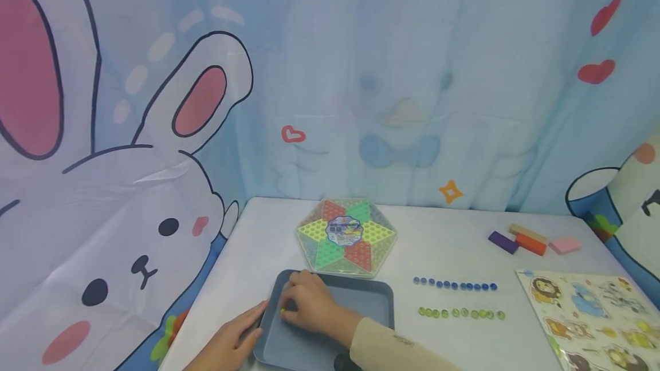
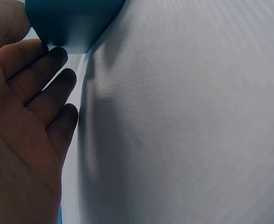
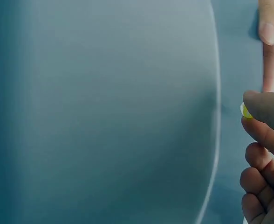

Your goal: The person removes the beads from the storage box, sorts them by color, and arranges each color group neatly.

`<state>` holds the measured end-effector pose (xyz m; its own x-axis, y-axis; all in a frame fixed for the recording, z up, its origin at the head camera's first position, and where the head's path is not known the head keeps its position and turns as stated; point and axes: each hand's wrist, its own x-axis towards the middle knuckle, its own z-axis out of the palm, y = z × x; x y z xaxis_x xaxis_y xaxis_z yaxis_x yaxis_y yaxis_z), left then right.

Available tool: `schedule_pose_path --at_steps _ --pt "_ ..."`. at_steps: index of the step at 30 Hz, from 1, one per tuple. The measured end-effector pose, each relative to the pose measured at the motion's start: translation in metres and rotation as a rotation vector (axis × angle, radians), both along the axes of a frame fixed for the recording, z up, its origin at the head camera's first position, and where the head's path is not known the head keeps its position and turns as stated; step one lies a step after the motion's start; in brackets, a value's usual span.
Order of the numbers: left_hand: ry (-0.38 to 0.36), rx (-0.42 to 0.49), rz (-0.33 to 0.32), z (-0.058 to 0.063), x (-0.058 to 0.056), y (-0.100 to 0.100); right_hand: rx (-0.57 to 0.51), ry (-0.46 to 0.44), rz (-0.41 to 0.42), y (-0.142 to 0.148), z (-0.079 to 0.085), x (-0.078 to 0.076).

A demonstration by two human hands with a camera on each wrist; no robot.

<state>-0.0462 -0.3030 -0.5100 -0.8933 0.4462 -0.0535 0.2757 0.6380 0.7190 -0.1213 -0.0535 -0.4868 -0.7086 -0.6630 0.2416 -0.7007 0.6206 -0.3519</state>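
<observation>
Between thumb and index finger, my right hand (image 1: pixel 309 305) pinches a small yellow marble (image 3: pixel 247 111), over the left part of a blue-grey tray (image 1: pixel 363 302). The other fingers of that hand are curled in the right wrist view. My left hand (image 1: pixel 232 339) is at the tray's left rim, its fingers fairly straight and touching the outer side. The left wrist view shows the left palm with the fingertips beside the tray's wall (image 2: pixel 76 28). No other marbles are seen in the tray; part of its floor is hidden by the right hand and sleeve.
Right of the tray, a row of blue marbles (image 1: pixel 454 285) lies behind a row of yellow-green marbles (image 1: pixel 464 312). A hexagonal star-patterned game board (image 1: pixel 344 231) lies behind the tray. Coloured blocks (image 1: pixel 530 244) and an animal picture board (image 1: pixel 593 314) are at the right.
</observation>
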Motion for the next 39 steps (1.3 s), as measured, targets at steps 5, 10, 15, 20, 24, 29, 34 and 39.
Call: schedule_pose_path --at_steps 5,10,15,20,24,29,34,39 --pt "-0.026 -0.046 0.024 -0.003 -0.001 -0.003 -0.016 0.023 -0.03 0.012 0.007 -0.002" --pt "-0.012 -0.066 0.025 -0.003 -0.001 -0.003 -0.047 0.003 -0.056 0.029 0.018 -0.003" --pt "-0.015 -0.072 0.027 -0.002 -0.001 -0.001 -0.119 0.015 -0.067 0.05 0.029 -0.002" --pt "-0.048 -0.097 0.048 -0.004 -0.003 0.0 -0.171 0.039 -0.118 0.076 0.039 -0.003" --pt "-0.028 -0.099 0.049 -0.005 -0.003 -0.001 -0.188 0.081 -0.164 0.096 0.045 -0.003" --pt "0.034 -0.076 0.025 0.0 0.0 0.0 -0.228 0.157 -0.212 0.12 0.053 -0.004" --pt "0.016 -0.089 0.033 0.0 0.001 0.0 -0.249 0.178 -0.296 0.146 0.059 -0.004" --pt "0.006 -0.095 0.036 -0.003 0.001 0.0 -0.242 0.172 -0.387 0.176 0.063 0.001"
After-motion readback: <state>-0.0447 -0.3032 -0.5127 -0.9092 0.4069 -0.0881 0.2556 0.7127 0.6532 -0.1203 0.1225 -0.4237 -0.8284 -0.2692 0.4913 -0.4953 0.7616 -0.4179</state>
